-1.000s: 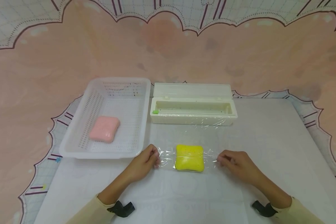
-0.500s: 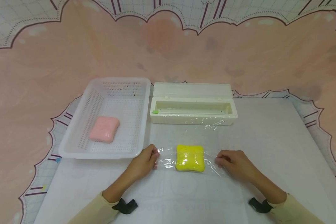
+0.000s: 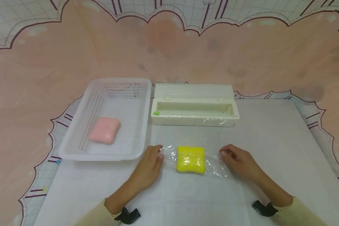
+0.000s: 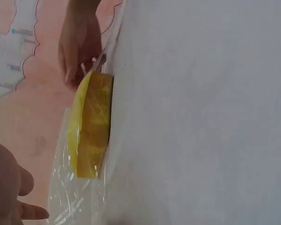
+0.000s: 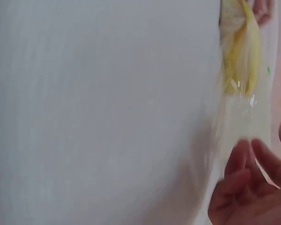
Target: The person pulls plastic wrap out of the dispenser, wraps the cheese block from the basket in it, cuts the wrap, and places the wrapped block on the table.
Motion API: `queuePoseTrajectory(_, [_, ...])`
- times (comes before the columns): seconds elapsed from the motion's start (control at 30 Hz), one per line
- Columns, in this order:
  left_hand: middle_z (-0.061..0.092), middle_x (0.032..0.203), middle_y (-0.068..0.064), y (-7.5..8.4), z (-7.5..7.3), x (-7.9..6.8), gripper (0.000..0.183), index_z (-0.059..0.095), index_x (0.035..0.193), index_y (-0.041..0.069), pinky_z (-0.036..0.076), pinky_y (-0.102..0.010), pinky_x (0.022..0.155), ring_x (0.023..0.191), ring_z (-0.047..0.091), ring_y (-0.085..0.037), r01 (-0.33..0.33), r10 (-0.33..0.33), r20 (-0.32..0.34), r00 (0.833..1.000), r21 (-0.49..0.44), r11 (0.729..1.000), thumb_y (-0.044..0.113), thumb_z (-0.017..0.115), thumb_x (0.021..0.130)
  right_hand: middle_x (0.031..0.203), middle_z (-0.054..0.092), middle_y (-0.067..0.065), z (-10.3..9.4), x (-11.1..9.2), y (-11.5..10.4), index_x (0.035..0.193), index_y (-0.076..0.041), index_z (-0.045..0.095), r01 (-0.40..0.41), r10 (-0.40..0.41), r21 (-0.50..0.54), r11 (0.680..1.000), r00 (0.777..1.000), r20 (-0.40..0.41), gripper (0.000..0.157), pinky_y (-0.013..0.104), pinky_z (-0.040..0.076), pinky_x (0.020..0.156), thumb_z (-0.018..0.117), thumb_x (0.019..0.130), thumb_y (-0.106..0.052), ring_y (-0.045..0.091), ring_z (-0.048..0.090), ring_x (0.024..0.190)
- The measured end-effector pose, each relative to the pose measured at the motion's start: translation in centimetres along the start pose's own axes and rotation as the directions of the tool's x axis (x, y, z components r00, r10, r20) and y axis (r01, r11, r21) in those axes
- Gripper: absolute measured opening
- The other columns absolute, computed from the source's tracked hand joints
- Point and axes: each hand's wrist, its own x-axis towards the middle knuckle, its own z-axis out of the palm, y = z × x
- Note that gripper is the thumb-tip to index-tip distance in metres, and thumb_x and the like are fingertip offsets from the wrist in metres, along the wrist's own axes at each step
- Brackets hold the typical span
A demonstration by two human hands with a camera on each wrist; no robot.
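At the near edge, 2 pale sleeves (image 3: 96, 214) come in, 1 from the left and 1 from the right, each with a black band (image 3: 128, 216) at the cuff. The left hand (image 3: 145, 172) reaches to the left end of some clear film (image 3: 214, 166); its thumb and fingers stand apart, released, with no grasp on anything. The right hand (image 3: 241, 163) is at the right end of the film, fingers bent and thumb close to them; I cannot tell whether it pinches the film's edge. Between the 2 hands, in the middle of the white surface (image 3: 271, 131), lies the yellow block (image 3: 191, 159), a rounded square lying flat under the shiny film, which runs out wrinkled to its left and right. Both hands are clear of the block itself.

Farther off and to the left sits a white basket (image 3: 130, 106) with rows of small holes, its near right corner just beside the left hand. A pink block (image 3: 105, 130) lies inside it. To the right of the basket is a long cream box (image 3: 183, 121), its lid (image 3: 193, 91) tipped back on the far side and a green tab (image 3: 156, 113) at its left end. At the far side spreads a peach patterned cloth (image 3: 169, 56) with scalloped outlines
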Motion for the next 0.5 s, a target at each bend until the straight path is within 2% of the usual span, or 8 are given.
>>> queuePoseTrajectory(0.07, [0.053, 0.139, -0.016, 0.9, 0.3, -0.8, 0.047, 0.048, 0.148, 0.004, 0.05, -0.05, 0.099, 0.123, 0.057, -0.031, -0.109, 0.113, -0.019, 0.993, 0.165, 0.98, 0.023, 0.054, 0.105, 0.123, 0.067, 0.001, 0.4, -0.3, -0.7, 0.132, -0.017, 0.061, 0.08, -0.082, -0.08, 0.994, 0.996, -0.028, 0.031, 0.039, 0.055, 0.087, 0.062, 0.102, -0.026, 0.021, 0.062, 0.108])
queuePoseTrajectory(0.1, [0.05, 0.147, -0.016, 1.4, 0.4, -1.1, 0.05, 0.047, 0.15, 0.006, 0.049, -0.053, 0.101, 0.131, 0.054, -0.034, -0.156, 0.164, -0.012, 0.986, 0.248, 0.956, 0.026, 0.056, 0.104, 0.133, 0.064, 0.001, 0.6, -0.5, -1.1, 0.138, -0.017, 0.058, 0.137, -0.141, -0.134, 0.981, 0.99, -0.025, 0.039, 0.044, 0.054, 0.092, 0.063, 0.102, -0.027, 0.024, 0.059, 0.12])
queuePoseTrajectory(0.17, [0.045, 0.157, -0.013, 2.1, 0.7, -1.4, 0.054, 0.048, 0.151, 0.011, 0.046, -0.058, 0.104, 0.143, 0.045, -0.035, -0.255, 0.264, 0.03, 0.964, 0.381, 0.889, 0.031, 0.06, 0.102, 0.152, 0.052, -0.001, 1.0, -0.8, -2.0, 0.15, -0.018, 0.049, 0.273, -0.279, -0.26, 0.926, 0.96, 0.014, 0.055, 0.051, 0.049, 0.101, 0.066, 0.099, -0.032, 0.027, 0.046, 0.142])
queuePoseTrajectory(0.23, [0.04, 0.163, -0.007, 2.7, 1.1, -1.5, 0.057, 0.047, 0.153, 0.015, 0.042, -0.06, 0.109, 0.151, 0.036, -0.032, -0.329, 0.316, 0.107, 0.943, 0.454, 0.828, 0.035, 0.061, 0.101, 0.163, 0.039, -0.004, 1.5, -1.0, -2.7, 0.158, -0.021, 0.039, 0.387, -0.385, -0.364, 0.847, 0.919, 0.083, 0.069, 0.053, 0.045, 0.106, 0.067, 0.098, -0.04, 0.027, 0.031, 0.154])
queuePoseTrajectory(0.3, [0.032, 0.167, -0.002, 3.0, 1.5, -1.3, 0.061, 0.043, 0.156, 0.019, 0.037, -0.062, 0.114, 0.156, 0.027, -0.028, -0.379, 0.331, 0.186, 0.925, 0.486, 0.787, 0.039, 0.061, 0.101, 0.166, 0.034, -0.004, 2.0, -1.0, -3.3, 0.161, -0.022, 0.032, 0.461, -0.447, -0.43, 0.776, 0.883, 0.141, 0.076, 0.053, 0.045, 0.105, 0.065, 0.097, -0.046, 0.025, 0.028, 0.155])
queuePoseTrajectory(0.33, [0.027, 0.169, 0.0, 3.1, 1.7, -1.1, 0.064, 0.04, 0.158, 0.02, 0.035, -0.063, 0.116, 0.157, 0.024, -0.027, -0.397, 0.331, 0.22, 0.918, 0.495, 0.773, 0.041, 0.061, 0.101, 0.167, 0.033, -0.003, 2.3, -1.0, -3.5, 0.162, -0.022, 0.029, 0.484, -0.463, -0.449, 0.751, 0.871, 0.163, 0.078, 0.053, 0.044, 0.106, 0.064, 0.097, -0.048, 0.025, 0.029, 0.155])
queuePoseTrajectory(0.4, [0.019, 0.171, 0.002, 3.2, 2.1, -0.7, 0.069, 0.032, 0.161, 0.022, 0.031, -0.066, 0.117, 0.159, 0.018, -0.027, -0.413, 0.314, 0.272, 0.91, 0.508, 0.756, 0.044, 0.06, 0.101, 0.167, 0.033, -0.001, 2.8, -0.8, -3.7, 0.163, -0.022, 0.027, 0.501, -0.469, -0.475, 0.724, 0.862, 0.194, 0.079, 0.055, 0.044, 0.106, 0.063, 0.097, -0.05, 0.023, 0.032, 0.154])
queuePoseTrajectory(0.5, [0.015, 0.172, 0.001, 3.1, 2.6, -0.2, 0.074, 0.027, 0.163, 0.023, 0.03, -0.07, 0.115, 0.159, 0.017, -0.028, -0.418, 0.294, 0.306, 0.905, 0.525, 0.741, 0.046, 0.061, 0.1, 0.166, 0.034, 0.001, 3.4, -0.4, -3.8, 0.163, -0.021, 0.027, 0.514, -0.466, -0.486, 0.707, 0.855, 0.227, 0.079, 0.059, 0.044, 0.105, 0.062, 0.098, -0.05, 0.023, 0.035, 0.152])
